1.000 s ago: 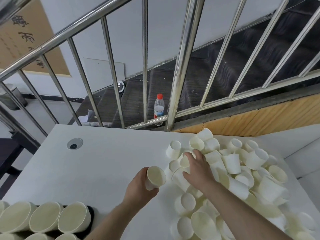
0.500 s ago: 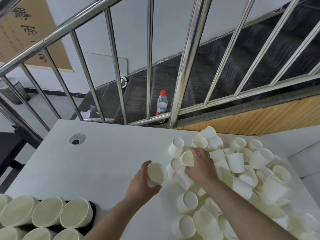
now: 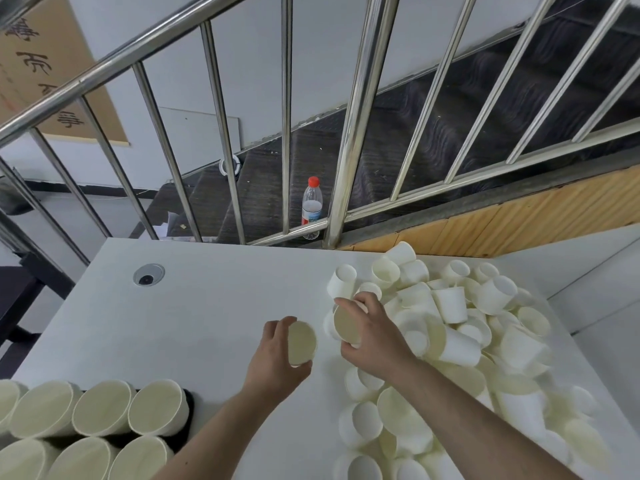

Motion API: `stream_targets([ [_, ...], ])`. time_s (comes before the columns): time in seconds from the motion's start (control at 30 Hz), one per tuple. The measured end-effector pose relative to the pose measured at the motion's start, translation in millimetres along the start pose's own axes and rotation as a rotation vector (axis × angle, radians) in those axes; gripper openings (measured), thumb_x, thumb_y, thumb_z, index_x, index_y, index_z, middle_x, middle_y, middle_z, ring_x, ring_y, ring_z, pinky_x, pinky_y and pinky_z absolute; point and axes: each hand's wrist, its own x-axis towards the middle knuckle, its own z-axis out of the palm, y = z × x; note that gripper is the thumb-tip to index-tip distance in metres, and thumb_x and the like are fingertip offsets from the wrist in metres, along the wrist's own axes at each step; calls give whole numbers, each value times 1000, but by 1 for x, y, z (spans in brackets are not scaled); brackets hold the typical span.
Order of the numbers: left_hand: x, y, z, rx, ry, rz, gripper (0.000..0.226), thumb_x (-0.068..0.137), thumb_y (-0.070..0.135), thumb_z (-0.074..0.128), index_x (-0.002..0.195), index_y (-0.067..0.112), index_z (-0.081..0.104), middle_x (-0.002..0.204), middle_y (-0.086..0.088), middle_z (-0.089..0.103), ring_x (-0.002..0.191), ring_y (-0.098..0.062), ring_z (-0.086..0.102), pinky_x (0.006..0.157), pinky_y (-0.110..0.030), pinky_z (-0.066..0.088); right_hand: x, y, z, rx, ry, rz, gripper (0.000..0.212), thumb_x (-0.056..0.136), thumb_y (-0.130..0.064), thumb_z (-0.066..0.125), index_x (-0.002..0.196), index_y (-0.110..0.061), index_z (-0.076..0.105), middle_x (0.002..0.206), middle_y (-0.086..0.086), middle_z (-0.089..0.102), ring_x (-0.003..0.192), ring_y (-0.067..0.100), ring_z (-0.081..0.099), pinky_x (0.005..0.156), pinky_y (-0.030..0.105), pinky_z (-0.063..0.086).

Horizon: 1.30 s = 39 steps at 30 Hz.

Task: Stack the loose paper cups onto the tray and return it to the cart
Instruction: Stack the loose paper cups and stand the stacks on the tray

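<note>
- Change vs a second ago: right hand (image 3: 372,336) was digging in the heap of loose cups (image 3: 460,327) with fingers spread over it; now it is off the heap with one cup (image 3: 346,325) in its grip, fingers and thumb curled round the wall, mouth turned toward the left.
- Left hand (image 3: 277,355) holds its own cup (image 3: 302,342) as before, fingers wrapped round the wall, mouth facing up and right. It has barely shifted.
- The two cups now sit just beside each other above the table (image 3: 194,306), apart, not yet nested.
- Judgement: this is the nesting step, right cup about to go into or over the left one. One more cup off the heap; most of the heap is left, so the task looks early to mid.
- Tray (image 3: 187,407): bottom left corner, only a dark edge shows under the stacked cups (image 3: 100,407) lying on their sides. Cart not in view.
- Writing: tan sign (image 3: 45,71) on the wall, upper left, carries large dark characters; cut off by the railing (image 3: 356,109), I can't read them.
- Bottle (image 3: 311,206) behind the railing: red cap, pale label with red at the bottom edge, text too small to read.
- No print visible on the cups.
</note>
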Motion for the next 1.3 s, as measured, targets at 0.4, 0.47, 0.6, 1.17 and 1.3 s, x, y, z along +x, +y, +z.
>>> stream_targets([
  [0.4, -70, 4, -9, 21, 15, 48, 73, 75, 25, 69, 139, 24, 34, 128, 5, 39, 106, -17, 53, 78, -24, 47, -67, -39, 5, -29, -5, -55, 73, 82, -21, 60, 147, -32, 30, 140, -4, 24, 132, 14, 33, 87, 26, 49],
  [0.47, -87, 3, -12, 10, 36, 58, 73, 75, 25, 69, 139, 24, 34, 128, 5, 39, 107, -17, 53, 80, -22, 45, -83, -46, 8, -19, 5, -61, 73, 82, -20, 60, 147, -33, 31, 139, -5, 24, 132, 13, 33, 86, 26, 50],
  [0.6, -128, -2, -20, 6, 38, 70, 75, 75, 23, 69, 140, 22, 33, 131, 2, 38, 109, -17, 52, 86, -26, 48, -116, -63, 16, -12, 19, -49, 74, 81, -19, 59, 147, -34, 30, 140, -4, 24, 134, 14, 31, 88, 28, 50],
  [1.17, -242, -58, -102, 18, 190, 12, 76, 75, 20, 68, 142, 21, 32, 133, 4, 38, 115, -17, 49, 83, -23, 43, -181, -173, 66, 46, -38, -161, 74, 80, -21, 59, 147, -34, 31, 136, -6, 24, 130, 15, 33, 87, 27, 49],
  [1.3, -243, -89, -138, 24, 212, -6, 75, 75, 20, 69, 141, 21, 34, 130, 4, 39, 114, -18, 51, 80, -23, 43, -170, -216, 84, 29, -55, -176, 73, 81, -20, 59, 147, -33, 30, 137, -4, 24, 130, 16, 32, 88, 28, 48],
])
